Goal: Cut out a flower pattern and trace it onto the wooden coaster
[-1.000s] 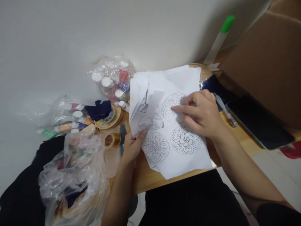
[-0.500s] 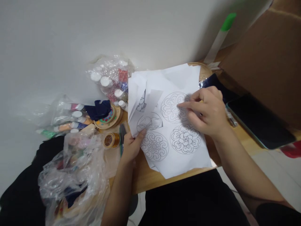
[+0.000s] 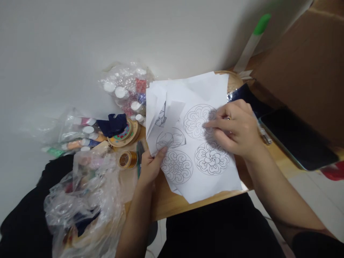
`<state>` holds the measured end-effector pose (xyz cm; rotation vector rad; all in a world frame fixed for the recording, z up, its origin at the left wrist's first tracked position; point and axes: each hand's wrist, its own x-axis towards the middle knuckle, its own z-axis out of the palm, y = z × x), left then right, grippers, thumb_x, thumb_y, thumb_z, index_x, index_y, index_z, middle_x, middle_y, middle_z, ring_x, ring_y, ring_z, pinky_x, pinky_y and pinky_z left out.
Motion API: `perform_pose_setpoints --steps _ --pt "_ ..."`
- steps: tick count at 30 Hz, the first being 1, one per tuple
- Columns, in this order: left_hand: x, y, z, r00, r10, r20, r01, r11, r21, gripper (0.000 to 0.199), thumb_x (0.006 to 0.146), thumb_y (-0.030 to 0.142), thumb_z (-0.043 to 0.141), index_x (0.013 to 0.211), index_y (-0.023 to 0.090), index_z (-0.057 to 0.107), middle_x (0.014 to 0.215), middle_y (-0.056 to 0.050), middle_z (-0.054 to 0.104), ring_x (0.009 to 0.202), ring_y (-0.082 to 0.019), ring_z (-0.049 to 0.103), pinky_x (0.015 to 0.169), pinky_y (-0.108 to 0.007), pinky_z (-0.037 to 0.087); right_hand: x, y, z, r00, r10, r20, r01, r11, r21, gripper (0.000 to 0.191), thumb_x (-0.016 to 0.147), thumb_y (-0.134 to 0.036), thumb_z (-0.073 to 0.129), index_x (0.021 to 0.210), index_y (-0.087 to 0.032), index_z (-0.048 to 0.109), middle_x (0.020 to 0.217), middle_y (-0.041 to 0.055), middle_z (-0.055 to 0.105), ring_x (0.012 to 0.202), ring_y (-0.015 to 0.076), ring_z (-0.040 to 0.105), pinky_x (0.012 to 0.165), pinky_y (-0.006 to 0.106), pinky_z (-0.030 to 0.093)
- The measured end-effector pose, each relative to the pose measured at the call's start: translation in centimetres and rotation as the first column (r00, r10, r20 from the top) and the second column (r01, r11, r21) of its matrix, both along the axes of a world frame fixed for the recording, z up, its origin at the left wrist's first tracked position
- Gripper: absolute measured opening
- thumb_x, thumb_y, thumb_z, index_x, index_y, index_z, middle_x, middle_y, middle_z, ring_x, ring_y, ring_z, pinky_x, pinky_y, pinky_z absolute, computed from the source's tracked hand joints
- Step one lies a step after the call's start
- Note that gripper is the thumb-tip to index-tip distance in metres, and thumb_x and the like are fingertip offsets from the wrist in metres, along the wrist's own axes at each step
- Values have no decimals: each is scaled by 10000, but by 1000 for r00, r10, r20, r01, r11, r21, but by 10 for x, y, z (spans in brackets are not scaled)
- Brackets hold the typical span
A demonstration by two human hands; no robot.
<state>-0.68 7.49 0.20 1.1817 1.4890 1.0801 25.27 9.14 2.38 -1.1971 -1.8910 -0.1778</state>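
Observation:
A stack of white paper sheets (image 3: 193, 89) lies on the small wooden table, printed with round floral line drawings. My left hand (image 3: 152, 165) grips the stack's left edge, thumb on top and the other fingers underneath. Folded, loose paper pieces (image 3: 174, 111) rest on the upper left of the stack, partly covering some drawings. Over the upper right flower drawing (image 3: 196, 122) hovers my right hand (image 3: 236, 127), its index finger stretched toward the centre and the other fingers loosely bent apart. Nothing shows in it. Whether the fingertip touches the paper I cannot tell.
Left of the papers are a spool of golden thread (image 3: 128, 159), plastic bags (image 3: 88, 193), bagged bottles with white caps (image 3: 121, 92) and dark blue cloth (image 3: 113, 125). On the right lie a phone (image 3: 298, 139) and a large cardboard box (image 3: 303, 71). A wall stands behind.
My right hand has shifted very slightly, its index fingertip a little lower over the same flower drawing. My left hand and the papers stay practically where they were.

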Motion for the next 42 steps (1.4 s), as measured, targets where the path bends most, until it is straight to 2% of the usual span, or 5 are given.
perform_pose_setpoints --steps 11,16,23,28,42 --pt "-3 3 -2 999 -36 28 35 999 16 173 728 386 768 852 266 775 912 -43 769 881 -231 722 810 -374 601 -1 -1 3 997 82 11 -82 996 -20 227 779 -131 539 753 -218 747 728 47 557 745 186 451 663 382 310" --pt "-2 2 -1 999 -36 11 36 999 4 182 707 404 782 821 262 771 874 -49 765 848 -255 722 773 -405 610 0 -1 4 997 76 16 -75 996 -51 234 788 -140 533 775 -238 746 736 39 567 749 183 458 670 378 319" --pt "0 1 -1 999 -35 18 35 999 0 200 714 417 776 844 266 773 911 -43 774 896 -267 724 811 -422 607 0 -1 5 994 109 32 -106 991 -77 271 810 -158 523 921 -247 753 768 45 567 763 189 456 683 392 343" --pt "0 0 2 999 -42 -24 41 998 -48 203 731 394 751 868 245 769 937 -32 775 908 -249 721 816 -379 601 -1 -1 4 990 136 21 -135 989 -56 226 816 -157 544 837 -230 757 745 49 548 753 187 443 667 390 323" --pt "-3 2 -1 998 -50 -40 48 997 -60 192 710 408 759 816 249 770 864 -23 771 836 -227 713 743 -326 587 -3 0 1 995 98 19 -97 994 -55 253 792 -129 555 931 -215 748 772 47 551 765 188 426 680 370 301"
